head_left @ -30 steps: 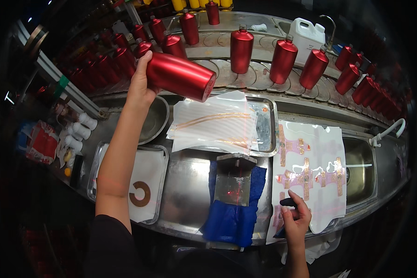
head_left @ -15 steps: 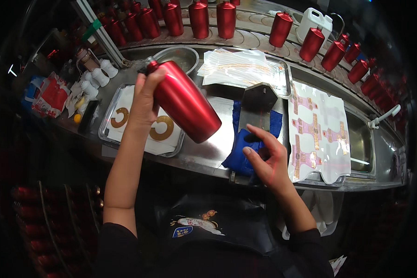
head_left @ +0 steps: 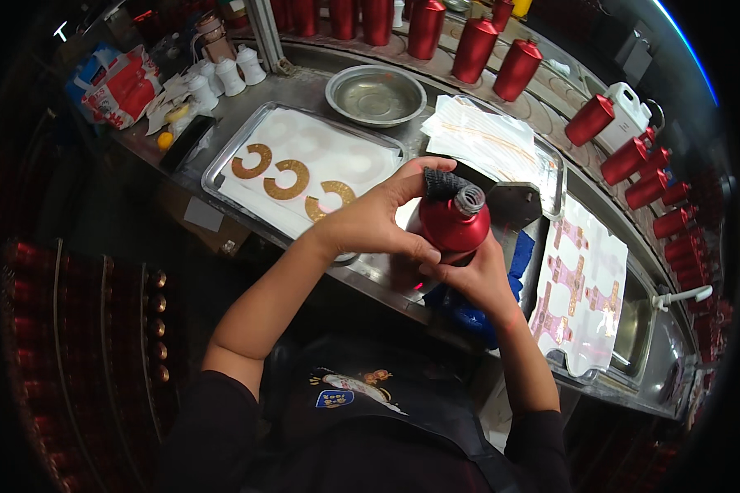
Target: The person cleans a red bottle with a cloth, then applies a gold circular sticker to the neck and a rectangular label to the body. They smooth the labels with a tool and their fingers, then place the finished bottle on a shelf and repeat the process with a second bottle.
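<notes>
A red metal bottle (head_left: pixel 455 223) is being gripped upright at frame ctr by both hands: left hand (head_left: pixel 376 218) wrapped round its upper side, right hand (head_left: pixel 471 277) clasped underneath. Metal tray (head_left: pixel 222 160) w/ gold ring shapes (head_left: pixel 286 178) is lying just left.

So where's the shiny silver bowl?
In the head view, the silver bowl sits at the back of the steel counter, upper middle, just beyond the tray of gold C-shaped stickers and beside the row of red bottles.
</notes>
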A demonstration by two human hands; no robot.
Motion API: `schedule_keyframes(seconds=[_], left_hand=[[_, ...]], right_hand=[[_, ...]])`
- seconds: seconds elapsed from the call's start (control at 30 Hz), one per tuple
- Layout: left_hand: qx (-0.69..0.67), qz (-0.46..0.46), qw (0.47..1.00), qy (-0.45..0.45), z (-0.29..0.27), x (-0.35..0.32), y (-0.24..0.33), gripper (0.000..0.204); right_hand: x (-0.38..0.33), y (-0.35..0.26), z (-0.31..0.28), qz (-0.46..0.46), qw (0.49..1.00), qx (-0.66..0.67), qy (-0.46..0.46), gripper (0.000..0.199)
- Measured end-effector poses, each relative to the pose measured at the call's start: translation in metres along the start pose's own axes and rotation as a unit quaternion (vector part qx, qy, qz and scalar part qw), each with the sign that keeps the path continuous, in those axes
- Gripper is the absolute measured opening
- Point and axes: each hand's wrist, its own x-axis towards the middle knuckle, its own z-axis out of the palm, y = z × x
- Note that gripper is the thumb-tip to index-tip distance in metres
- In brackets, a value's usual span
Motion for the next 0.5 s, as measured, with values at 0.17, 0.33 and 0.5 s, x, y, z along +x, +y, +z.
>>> schedule_keyframes(seconds=[0.17,0.33,0.5], left_hand=[[0.074,-0.011,0.979,0.189,0.066,-0.017,-0.021,0.105],[0.008,-0.042,0.988,0.15,0.059,-0.02,-0.028,0.111],[0.022,-0.112,0.951,0.289,-0.004,-0.071,-0.027,0.067]], right_hand=[[-0.007,-0.011,0.037,-0.05,0.974,-0.124,0.181,0.06],[-0.017,-0.008,0.03,0.007,0.987,-0.08,0.139,0.064],[-0.03,-0.027,0.014,0.059,0.99,-0.069,0.111,0.078]])
